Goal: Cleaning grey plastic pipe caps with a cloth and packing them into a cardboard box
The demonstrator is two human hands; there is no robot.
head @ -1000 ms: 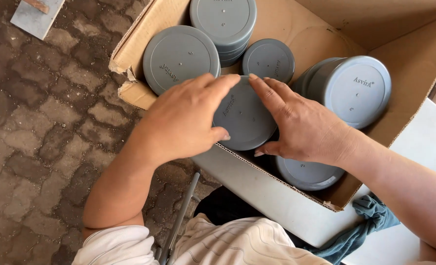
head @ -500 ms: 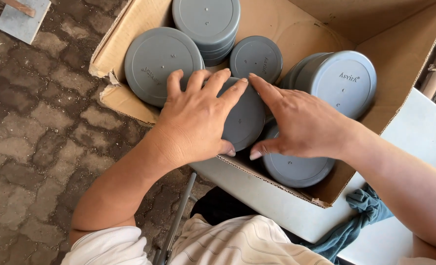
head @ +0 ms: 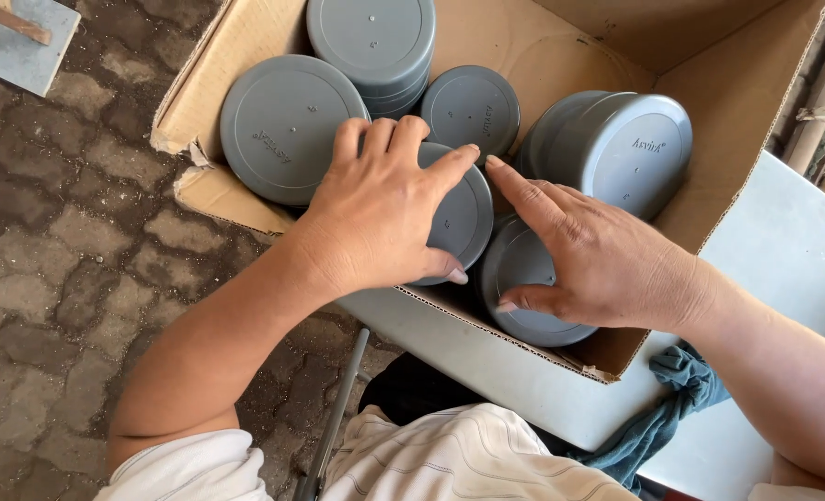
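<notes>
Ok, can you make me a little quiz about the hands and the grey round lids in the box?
1. True or false: the left hand lies flat on a grey lid.
2. What holds the lids? A) a bucket B) a cardboard box C) a bag
3. Fill in: the right hand rests on another ____ lid.

Key: 1 true; 2 B; 3 grey.
</notes>
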